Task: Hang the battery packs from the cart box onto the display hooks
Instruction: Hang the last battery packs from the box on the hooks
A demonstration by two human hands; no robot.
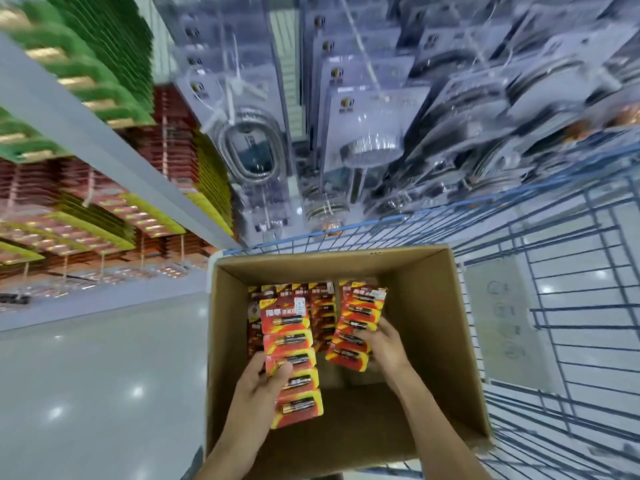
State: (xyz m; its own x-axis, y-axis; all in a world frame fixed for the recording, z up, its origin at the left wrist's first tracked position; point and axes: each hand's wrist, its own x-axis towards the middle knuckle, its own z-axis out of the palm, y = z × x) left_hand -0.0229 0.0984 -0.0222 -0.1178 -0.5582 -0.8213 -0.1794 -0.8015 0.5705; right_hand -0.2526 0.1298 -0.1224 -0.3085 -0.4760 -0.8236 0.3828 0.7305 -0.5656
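An open cardboard box (433,327) stands in a blue wire cart and holds several red and yellow battery packs (322,306) at its far end. My left hand (266,379) grips a long strip of battery packs (292,355) by its left edge, thumb on the front. A second strip (360,320) is gripped from the right side by my right hand (384,344), tilted slightly. Both hands are inside the box. Display hooks loaded with red and yellow packs (104,220) hang at the left.
The blue wire cart (571,341) surrounds the box and reaches to the right. Ahead hang clear blister packs of shower hoses and heads (363,126). Green packs (97,57) fill the upper left hooks. A grey glossy floor (97,393) lies at the left.
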